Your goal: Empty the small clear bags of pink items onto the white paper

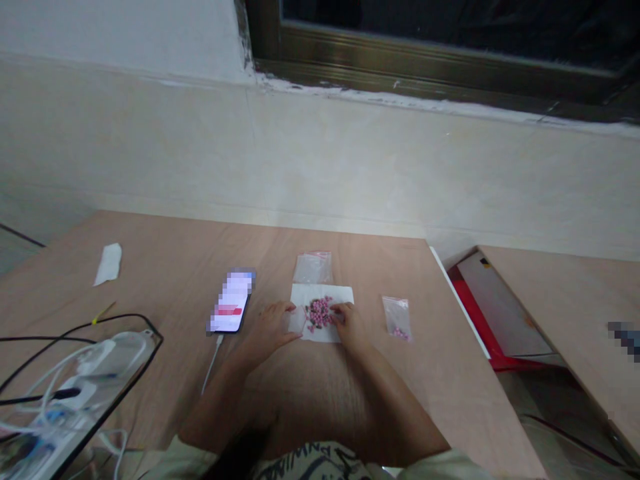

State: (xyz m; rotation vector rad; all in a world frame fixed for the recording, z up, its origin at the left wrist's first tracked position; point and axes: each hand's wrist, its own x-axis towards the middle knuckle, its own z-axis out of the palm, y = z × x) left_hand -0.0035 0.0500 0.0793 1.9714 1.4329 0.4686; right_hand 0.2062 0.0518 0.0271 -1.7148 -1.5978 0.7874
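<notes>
The left hand [274, 325] holds a small clear bag [297, 321] between parted thumb and fingers, the bag pointing right, toward pink beads [319, 313], its long axis unclear. The right hand [350, 325] draws its fingertips together at the beads; whether it pinches one cannot be told. The beads lie heaped on white paper [345, 293] on the bench [310, 387]. Beyond lies an empty-looking bag [313, 268], pink strip farthest.

Indoor room: table [175, 257], wall [340, 167], window [450, 30]
</notes>
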